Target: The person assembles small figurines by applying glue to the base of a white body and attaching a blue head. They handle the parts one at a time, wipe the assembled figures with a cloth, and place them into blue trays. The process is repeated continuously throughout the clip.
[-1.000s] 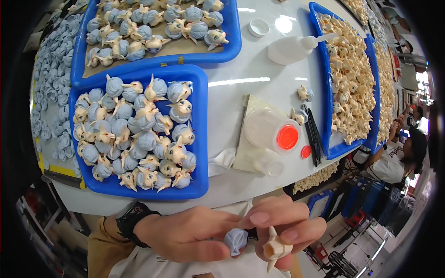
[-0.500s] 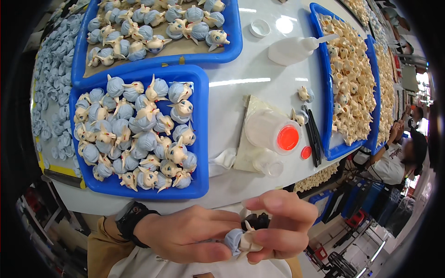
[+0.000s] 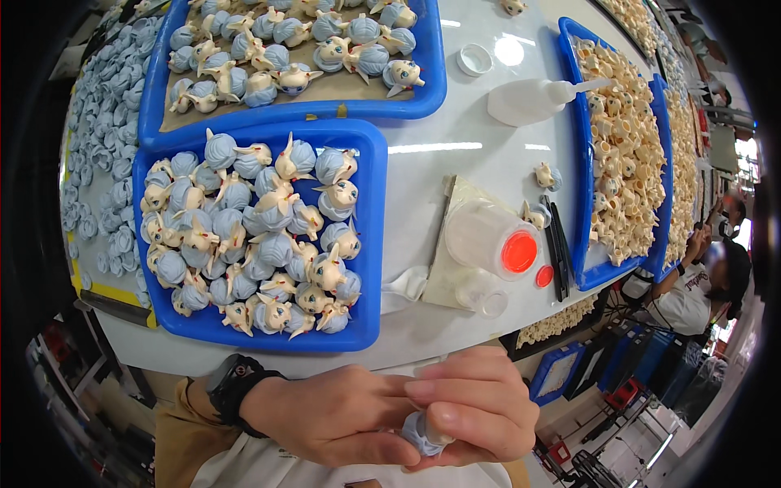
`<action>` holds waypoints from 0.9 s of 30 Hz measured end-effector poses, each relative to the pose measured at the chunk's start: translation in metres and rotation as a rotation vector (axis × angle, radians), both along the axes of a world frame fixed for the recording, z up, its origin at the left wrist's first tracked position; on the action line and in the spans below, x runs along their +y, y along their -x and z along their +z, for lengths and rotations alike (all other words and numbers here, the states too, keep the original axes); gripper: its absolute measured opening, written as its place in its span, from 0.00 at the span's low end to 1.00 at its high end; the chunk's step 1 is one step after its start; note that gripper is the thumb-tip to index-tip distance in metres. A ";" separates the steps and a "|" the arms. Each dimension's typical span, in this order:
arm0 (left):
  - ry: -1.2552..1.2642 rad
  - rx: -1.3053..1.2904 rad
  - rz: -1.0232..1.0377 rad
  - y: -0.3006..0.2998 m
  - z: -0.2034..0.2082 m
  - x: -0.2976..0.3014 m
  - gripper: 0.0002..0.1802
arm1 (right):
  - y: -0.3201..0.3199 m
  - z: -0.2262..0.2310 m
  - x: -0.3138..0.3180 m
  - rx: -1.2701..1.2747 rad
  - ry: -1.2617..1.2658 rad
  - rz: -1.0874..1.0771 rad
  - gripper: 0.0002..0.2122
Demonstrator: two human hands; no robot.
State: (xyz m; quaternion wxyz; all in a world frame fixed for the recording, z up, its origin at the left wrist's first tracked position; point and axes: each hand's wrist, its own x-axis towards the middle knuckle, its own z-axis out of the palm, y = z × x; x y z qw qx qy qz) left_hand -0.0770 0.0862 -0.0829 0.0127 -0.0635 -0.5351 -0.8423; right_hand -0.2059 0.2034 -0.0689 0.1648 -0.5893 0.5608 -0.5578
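Observation:
Close to my lap, both hands close around a small doll head [image 3: 421, 433] with pale blue hair; its cream face part is mostly hidden by fingers. My left hand [image 3: 338, 413], below a black wristwatch [image 3: 237, 385], grips the blue hair between thumb and fingers. My right hand [image 3: 478, 403] curls over the cream side, fingers bent and pressed together. Ahead to the left, a blue tray [image 3: 370, 244] holds many similar heads, heaped with pointed ears and painted eyes showing. Behind it stands another blue tray [image 3: 407, 106] with heads set on brown paper.
A white squeeze bottle [image 3: 525, 102], a clear tub [image 3: 482, 236] with red contents, a small red cap [image 3: 544, 276] and black tweezers [image 3: 558, 252] lie mid-table. At right is a blue tray [image 3: 587, 276] of cream face parts. Blue hair pieces [image 3: 106, 163] pile at left. Another person [image 3: 683, 285] sits far right.
My right fingers have lowered and closed over the doll head, hiding its cream ears and face part. My left hand keeps its grip. The whole view has shifted slightly.

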 end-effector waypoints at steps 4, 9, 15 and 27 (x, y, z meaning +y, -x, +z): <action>0.050 0.024 -0.023 -0.004 -0.005 -0.001 0.20 | -0.007 0.003 -0.003 -0.120 -0.084 -0.009 0.15; -0.056 -0.122 -0.065 -0.014 0.003 -0.005 0.22 | -0.020 -0.002 -0.011 -0.016 -0.070 -0.089 0.15; 0.165 -0.169 -0.052 -0.036 0.011 -0.023 0.21 | -0.010 -0.010 -0.023 -0.213 -0.095 0.129 0.17; 0.421 -0.265 0.553 -0.030 0.020 -0.022 0.18 | -0.012 -0.008 -0.018 -0.363 -0.325 0.224 0.19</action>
